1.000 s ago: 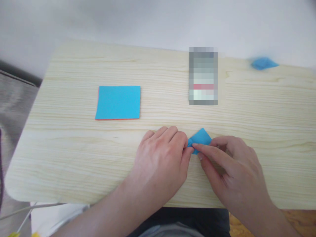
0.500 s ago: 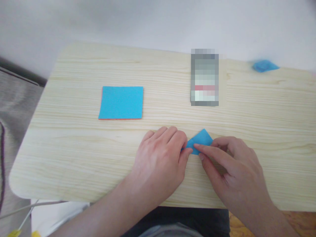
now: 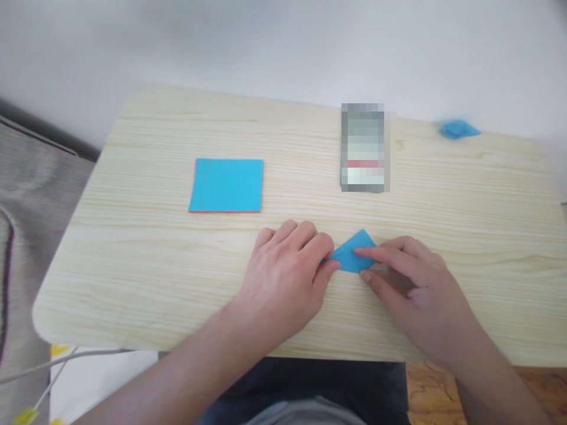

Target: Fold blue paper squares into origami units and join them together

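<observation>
MOVED: index of right hand [image 3: 411,283] has slid flat onto small folded blue paper [image 3: 349,258], pressing, not gripping | PAPER: lower centre of frame, on pale wooden desk [image 3: 133,277] | left hand [image 3: 283,271] pinches its left corner | METHOD: probably best to keep edges aligned and press firmly.

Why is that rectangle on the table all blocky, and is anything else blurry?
Head view: the rectangle is pixelated into grey blocks; the far blue piece looks soft; the folded blue paper between left hand and right hand is sharp; lighting is even, shadows faint.
</observation>
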{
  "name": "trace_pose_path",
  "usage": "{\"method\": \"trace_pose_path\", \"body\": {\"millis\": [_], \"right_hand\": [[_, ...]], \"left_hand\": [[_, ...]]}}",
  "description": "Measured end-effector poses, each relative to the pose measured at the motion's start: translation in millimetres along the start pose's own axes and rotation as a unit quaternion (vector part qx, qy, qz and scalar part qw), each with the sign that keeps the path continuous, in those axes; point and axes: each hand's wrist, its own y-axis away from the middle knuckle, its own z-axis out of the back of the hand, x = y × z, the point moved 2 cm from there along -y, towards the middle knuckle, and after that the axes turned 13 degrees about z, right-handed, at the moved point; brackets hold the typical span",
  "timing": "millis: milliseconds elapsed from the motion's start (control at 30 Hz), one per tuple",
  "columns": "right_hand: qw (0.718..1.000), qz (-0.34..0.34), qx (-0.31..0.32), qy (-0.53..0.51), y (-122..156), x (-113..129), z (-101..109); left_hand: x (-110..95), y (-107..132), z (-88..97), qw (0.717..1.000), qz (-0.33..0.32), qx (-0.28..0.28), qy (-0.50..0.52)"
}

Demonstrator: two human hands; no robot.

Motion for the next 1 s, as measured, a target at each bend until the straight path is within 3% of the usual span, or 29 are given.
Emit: {"method": "trace_pose_path", "body": {"millis": [133, 333, 467, 667, 900, 1000], "right_hand": [[1.0, -0.005, -0.006, -0.029, 0.5, -3.7, 4.8], [0.992, -0.005, -0.103, -0.067, -10.3, -10.1, 13.9], [0.996, 0.017, -0.062, -0.067, -24.2, -10.8, 11.7], [0.99, -0.035, -0.06, -0.12, -34.9, -6.7, 5.3], [0.989, -0.08, -0.081, -0.092, -35.1, 0.8, -3.6], [0.989, -0.085, -0.077, -0.089, -35.5, 3.0, -0.5]], "left_hand": [[2.4, -1.7, 0.8, 1.0, -0.019, -0.021, 0.004], [8.5, -6.4, 6.0, 0.997, -0.031, -0.063, -0.031], [8.7, -12.6, 12.5, 0.992, -0.045, -0.087, -0.075], [5.7, -24.8, 19.3, 0.985, -0.057, -0.124, -0.108], [10.3, -21.2, 9.1, 0.986, -0.145, -0.085, 0.012], [12.8, -21.0, 9.0, 0.986, -0.153, -0.063, 0.034]]}}
